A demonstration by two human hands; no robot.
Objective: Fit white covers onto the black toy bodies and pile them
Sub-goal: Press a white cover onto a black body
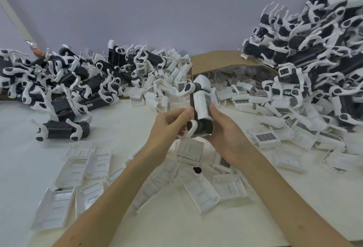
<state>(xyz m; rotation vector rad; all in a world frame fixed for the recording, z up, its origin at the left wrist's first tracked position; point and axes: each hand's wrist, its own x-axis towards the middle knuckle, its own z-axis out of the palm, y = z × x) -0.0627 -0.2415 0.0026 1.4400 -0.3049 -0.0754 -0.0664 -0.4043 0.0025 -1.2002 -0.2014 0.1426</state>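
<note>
Both forearms reach in from the bottom edge, over loose white covers [74, 170] that lie scattered, mostly hollow side up, on the pale desk [19, 158]; a small black piece [197, 170] sits among them. Above these, the hands hold one black toy body [204, 128] upright off the desk, with a white cover [202, 107] sitting against its upper part. The left hand [167, 128] has its fingers curled and its thumb pinched against the toy's left edge, beside a white leg. The right hand [225, 134] cups the toy's lower end, thumb pressed on the cover's right edge. Behind the toy, an open cardboard box [216, 60] lies on the desk, full of more white covers [237, 89], some showing gridded panels, which spill out on both sides. A low heap of toys [68, 81] fills the left rear, one single toy [62, 130] lying just in front of it, and a taller pile [314, 50] rises at the right.
</note>
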